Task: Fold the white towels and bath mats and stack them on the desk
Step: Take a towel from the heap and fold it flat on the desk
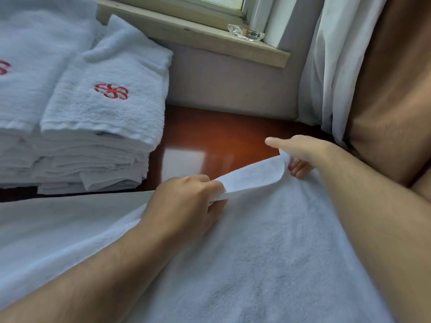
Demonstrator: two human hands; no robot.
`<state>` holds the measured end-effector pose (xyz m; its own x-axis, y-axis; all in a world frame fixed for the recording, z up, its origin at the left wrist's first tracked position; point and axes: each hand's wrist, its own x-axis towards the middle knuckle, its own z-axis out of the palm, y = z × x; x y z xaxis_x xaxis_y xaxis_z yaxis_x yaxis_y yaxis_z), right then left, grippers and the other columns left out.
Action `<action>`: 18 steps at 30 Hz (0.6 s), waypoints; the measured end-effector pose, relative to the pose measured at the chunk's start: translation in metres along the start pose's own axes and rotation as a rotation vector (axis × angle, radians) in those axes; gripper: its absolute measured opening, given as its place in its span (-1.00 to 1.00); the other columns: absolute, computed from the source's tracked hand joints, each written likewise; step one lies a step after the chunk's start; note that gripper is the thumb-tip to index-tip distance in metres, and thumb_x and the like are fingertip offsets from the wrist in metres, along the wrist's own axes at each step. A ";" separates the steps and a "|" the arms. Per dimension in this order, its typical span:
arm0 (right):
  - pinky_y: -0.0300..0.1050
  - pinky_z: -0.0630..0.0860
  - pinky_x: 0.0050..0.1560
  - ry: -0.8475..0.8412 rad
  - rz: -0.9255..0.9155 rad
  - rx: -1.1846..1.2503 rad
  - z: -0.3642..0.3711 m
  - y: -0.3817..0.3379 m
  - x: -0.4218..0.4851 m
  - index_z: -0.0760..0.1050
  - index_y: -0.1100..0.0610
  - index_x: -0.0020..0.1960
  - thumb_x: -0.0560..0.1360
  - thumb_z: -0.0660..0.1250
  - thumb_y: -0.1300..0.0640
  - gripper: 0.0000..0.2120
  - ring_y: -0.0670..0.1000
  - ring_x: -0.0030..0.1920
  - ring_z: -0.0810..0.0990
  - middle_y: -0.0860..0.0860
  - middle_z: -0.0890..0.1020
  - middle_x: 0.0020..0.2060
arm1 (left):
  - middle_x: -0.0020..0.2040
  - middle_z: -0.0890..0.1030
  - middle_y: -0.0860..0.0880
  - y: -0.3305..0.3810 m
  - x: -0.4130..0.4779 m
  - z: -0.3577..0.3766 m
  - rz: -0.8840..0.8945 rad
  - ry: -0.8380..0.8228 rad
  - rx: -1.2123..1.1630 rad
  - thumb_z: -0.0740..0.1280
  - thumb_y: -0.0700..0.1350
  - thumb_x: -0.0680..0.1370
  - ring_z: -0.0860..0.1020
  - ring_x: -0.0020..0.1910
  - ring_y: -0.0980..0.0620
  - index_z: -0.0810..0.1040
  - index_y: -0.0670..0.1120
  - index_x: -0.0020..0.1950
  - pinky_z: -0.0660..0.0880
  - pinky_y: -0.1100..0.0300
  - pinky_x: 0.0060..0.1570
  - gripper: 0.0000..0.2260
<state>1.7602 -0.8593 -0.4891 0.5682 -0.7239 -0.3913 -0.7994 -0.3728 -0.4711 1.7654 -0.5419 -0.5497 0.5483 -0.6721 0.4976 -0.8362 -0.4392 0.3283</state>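
Pinching the folded edge of the soft white towel [268, 241], the left hand [186, 201] has its fingers squeezed tight on the cloth, mid-frame. The right hand [300, 150], further right, curls its fingers round the same edge, thumb sticking out. The fluffy towel fills the bottom of the frame, reaching the shiny red-brown bench [221, 134]. A stack of folded towels [105, 108] sits upper left.

A stack of folded towels [100, 113] sits on the desk [221, 136] at ten o'clock, with a second pile [23, 66] touching it at nine. The loose towel [256, 252] fills five to eight o'clock, its far edge held by the left hand [186, 201] and right hand [300, 152]. A dish [246, 33] rests on the windowsill [186, 31] at twelve, and a curtain [326, 66] hangs at two.
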 end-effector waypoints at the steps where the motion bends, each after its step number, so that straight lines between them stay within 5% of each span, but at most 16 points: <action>1: -0.05 0.62 -0.30 0.012 -0.019 -0.166 0.003 -0.009 -0.003 0.56 0.17 -0.05 0.41 0.35 -0.34 -0.46 0.12 -0.46 0.60 0.14 0.62 -0.36 | -0.30 0.48 0.05 0.000 0.000 0.000 -0.006 -0.003 0.008 0.32 0.06 0.55 0.52 -0.31 -0.09 0.60 0.03 -0.10 0.42 0.12 -0.38 -0.86; 5: 0.11 0.66 0.05 0.080 -0.003 -0.517 0.022 -0.029 -0.009 0.60 0.31 0.02 0.62 0.10 0.18 -0.68 0.23 -0.17 0.69 0.22 0.69 -0.14 | -0.28 0.50 0.04 -0.003 0.000 -0.002 -0.028 0.000 -0.001 0.31 0.08 0.55 0.53 -0.29 -0.08 0.61 0.03 -0.08 0.46 0.09 -0.37 -0.84; 9: -0.10 0.54 -0.51 0.073 0.068 -0.351 0.012 -0.018 0.005 0.52 0.26 -0.12 0.58 0.12 0.18 -0.75 0.11 -0.61 0.51 0.15 0.58 -0.47 | -0.29 0.47 0.04 -0.004 0.002 0.000 -0.025 0.005 0.002 0.30 0.10 0.55 0.52 -0.30 -0.07 0.60 0.03 -0.08 0.42 0.11 -0.38 -0.83; 11: -0.18 0.45 -0.57 0.102 0.075 -0.289 0.010 -0.014 0.009 0.47 0.23 -0.19 0.56 0.12 0.16 -0.76 0.06 -0.71 0.42 0.07 0.50 -0.62 | -0.28 0.47 0.04 -0.004 0.003 0.001 -0.034 -0.002 0.006 0.30 0.11 0.56 0.52 -0.28 -0.06 0.60 0.03 -0.06 0.41 0.11 -0.37 -0.82; 18: -0.16 0.43 -0.52 0.164 0.071 -0.189 0.015 -0.006 0.020 0.41 0.25 -0.23 0.61 0.13 0.34 -0.75 0.11 -0.42 0.48 0.18 0.52 -0.33 | -0.27 0.48 0.05 -0.005 0.001 0.000 -0.025 0.001 -0.006 0.28 0.13 0.56 0.50 -0.30 -0.05 0.58 0.04 -0.06 0.38 0.14 -0.40 -0.80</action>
<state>1.7790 -0.8624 -0.5061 0.4825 -0.8308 -0.2775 -0.8672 -0.4085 -0.2847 1.7698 -0.5406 -0.5505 0.5695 -0.6603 0.4896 -0.8220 -0.4526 0.3457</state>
